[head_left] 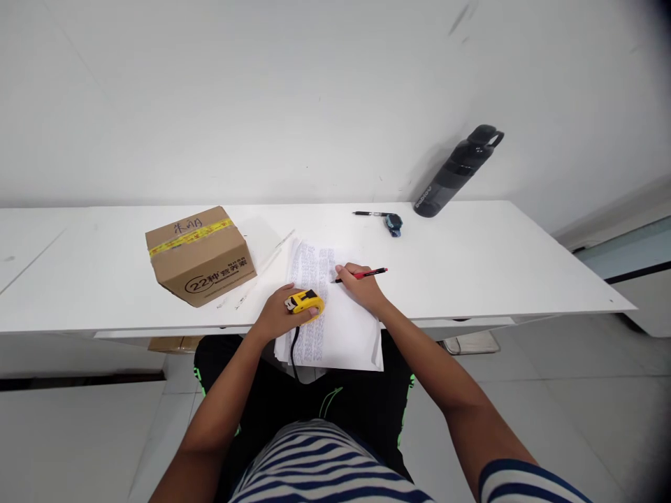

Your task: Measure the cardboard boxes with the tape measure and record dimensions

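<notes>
The person's left grip [277, 316] is clamped on a compact yellow-and-black tape measure [305, 302], held over the left part of a stack of white paper sheets [350, 335]. A thin black cord strap [293, 351] runs from beneath the tape measure across the sheets and past their lower edge. The right grip [361, 285] is closed round a slim red-and-black pen [373, 273], pointing down to the left at the sheets, close by columns of small bluish writing [309, 269] (whether the tip touches the paper is too small to tell). The sheets lie partly on a long white desk [498, 265] and jut over its front edge above black trousers [367, 402] with green trim.

Left of the sheets sits a brown cardboard box [220, 255] with dark printing on its front and a strip of yellow tape [191, 237] across its top. Beyond the right grip, a thin black pen [370, 214] lies towards the back of the desk, its right end just beside a small dark-blue, watch-like object [393, 225]. Farther right, a tall black cylindrical bottle [453, 176] with a loop on its cap stands near the plain white wall [262, 105]
</notes>
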`<state>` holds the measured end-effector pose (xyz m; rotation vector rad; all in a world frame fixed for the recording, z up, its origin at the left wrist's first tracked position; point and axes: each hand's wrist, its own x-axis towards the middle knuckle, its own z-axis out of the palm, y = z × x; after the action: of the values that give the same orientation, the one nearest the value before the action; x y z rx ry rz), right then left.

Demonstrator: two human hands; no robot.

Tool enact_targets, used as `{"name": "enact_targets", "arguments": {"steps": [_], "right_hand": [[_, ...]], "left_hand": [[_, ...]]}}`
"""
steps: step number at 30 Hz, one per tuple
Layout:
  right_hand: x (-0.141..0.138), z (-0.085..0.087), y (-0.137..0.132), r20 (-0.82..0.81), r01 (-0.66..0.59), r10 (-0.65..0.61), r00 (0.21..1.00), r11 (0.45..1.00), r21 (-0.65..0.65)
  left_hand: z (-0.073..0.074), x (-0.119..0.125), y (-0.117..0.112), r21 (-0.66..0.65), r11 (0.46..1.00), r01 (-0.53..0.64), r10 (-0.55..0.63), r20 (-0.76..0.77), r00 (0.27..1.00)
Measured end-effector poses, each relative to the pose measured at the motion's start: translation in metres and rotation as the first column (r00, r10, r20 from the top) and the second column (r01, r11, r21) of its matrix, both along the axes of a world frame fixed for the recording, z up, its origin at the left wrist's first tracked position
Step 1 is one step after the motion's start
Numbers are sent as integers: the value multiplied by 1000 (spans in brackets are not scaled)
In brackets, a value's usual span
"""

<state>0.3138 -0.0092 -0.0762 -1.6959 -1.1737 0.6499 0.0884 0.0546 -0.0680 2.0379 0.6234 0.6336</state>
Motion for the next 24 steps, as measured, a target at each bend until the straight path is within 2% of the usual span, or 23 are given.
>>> {"name": "enact_targets", "arguments": {"steps": [3, 8, 13, 18, 24], "right_hand": [[0, -1, -1, 23, 35, -35, 999, 999, -6], [0, -3, -1, 16, -24, 25, 1000, 1000, -17], [0, -4, -1, 10, -5, 5, 1000, 1000, -23], [0, -4, -2, -2, 39, -39, 999, 999, -4], [0, 0, -4, -11, 0, 0, 1000, 999, -33]], "left_hand": [[1, 0, 0, 1, 1000, -30, 30, 6, 1000], [2, 1, 0, -77, 997, 4, -5, -14, 1000], [2, 1, 0, -14, 1000, 20, -21, -56, 998], [3, 0, 0, -13, 1000, 24, -25, -88, 996], [1, 0, 0, -15, 1000, 3, -5, -96, 995]]}}
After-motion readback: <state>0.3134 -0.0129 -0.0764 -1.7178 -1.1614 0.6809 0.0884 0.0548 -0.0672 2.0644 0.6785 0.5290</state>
